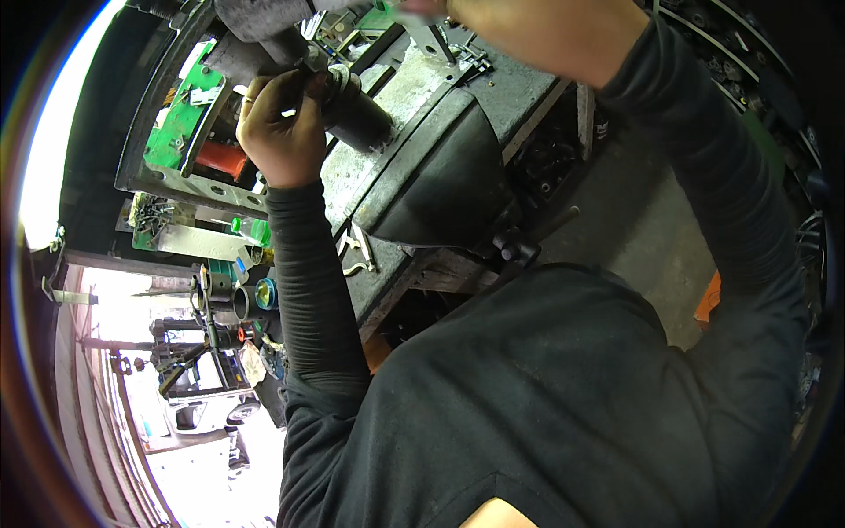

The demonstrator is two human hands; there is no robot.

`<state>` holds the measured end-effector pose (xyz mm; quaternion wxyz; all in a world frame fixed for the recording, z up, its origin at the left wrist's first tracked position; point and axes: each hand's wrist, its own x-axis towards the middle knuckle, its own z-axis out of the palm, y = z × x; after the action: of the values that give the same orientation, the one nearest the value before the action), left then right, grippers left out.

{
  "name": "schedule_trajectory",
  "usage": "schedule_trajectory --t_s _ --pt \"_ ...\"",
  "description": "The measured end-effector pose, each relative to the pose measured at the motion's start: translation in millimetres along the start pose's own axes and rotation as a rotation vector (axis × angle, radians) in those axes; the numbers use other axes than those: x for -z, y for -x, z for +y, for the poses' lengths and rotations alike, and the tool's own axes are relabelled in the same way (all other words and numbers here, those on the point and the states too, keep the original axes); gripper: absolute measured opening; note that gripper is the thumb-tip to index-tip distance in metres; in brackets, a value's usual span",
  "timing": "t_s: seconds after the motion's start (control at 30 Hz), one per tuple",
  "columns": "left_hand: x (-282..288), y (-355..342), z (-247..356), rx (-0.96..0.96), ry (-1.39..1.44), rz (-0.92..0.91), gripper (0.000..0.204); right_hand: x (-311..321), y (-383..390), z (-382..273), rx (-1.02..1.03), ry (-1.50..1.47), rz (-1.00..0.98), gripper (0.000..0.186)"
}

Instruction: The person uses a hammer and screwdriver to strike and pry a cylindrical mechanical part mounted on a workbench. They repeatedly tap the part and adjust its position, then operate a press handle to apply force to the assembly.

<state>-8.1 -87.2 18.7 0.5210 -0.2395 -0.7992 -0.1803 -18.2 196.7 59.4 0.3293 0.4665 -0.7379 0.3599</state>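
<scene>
My left hand [286, 128] is closed, its fingers curled at the upper end of a dark metal cylinder [359, 119] with a ringed collar. What the fingertips pinch is hidden behind the knuckles. Just above this hand, a thick grey metal fitting [264, 18] with a downward stub comes in from the upper edge. My right hand [519, 35] reaches across the top of the view, bent toward the left. Its fingers are blurred and cut off by the upper edge, so their hold is not visible. The cylinder stands over the grey, worn bench top [348, 180].
A large dark rounded metal body [444, 176] with a handle [559, 220] juts from the bench toward me. Small metal pieces [356, 251] lie on the bench by my left forearm. Left are a green tray [176, 132], a green-capped bottle [253, 231] and a box of screws [158, 216].
</scene>
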Motion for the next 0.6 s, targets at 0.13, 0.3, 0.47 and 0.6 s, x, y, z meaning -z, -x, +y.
schedule_trajectory --t_s 0.13,0.3,0.47,0.6 --pt "3.9 2.9 -1.8 0.030 0.010 -0.006 0.016 14.2 -2.1 -16.2 -0.036 -0.020 0.026 0.020" --pt "1.0 4.0 -3.6 0.027 0.020 -0.001 0.017 1.2 6.1 -3.6 0.003 -0.007 -0.021 0.017" --pt "4.1 6.3 -1.6 0.025 0.000 0.009 0.016 9.9 -1.3 -15.2 0.047 -0.168 0.114 0.012" --pt "1.0 4.7 -2.0 0.056 0.040 0.001 0.016 -2.0 2.2 3.8 -0.044 -0.154 -0.009 0.010"
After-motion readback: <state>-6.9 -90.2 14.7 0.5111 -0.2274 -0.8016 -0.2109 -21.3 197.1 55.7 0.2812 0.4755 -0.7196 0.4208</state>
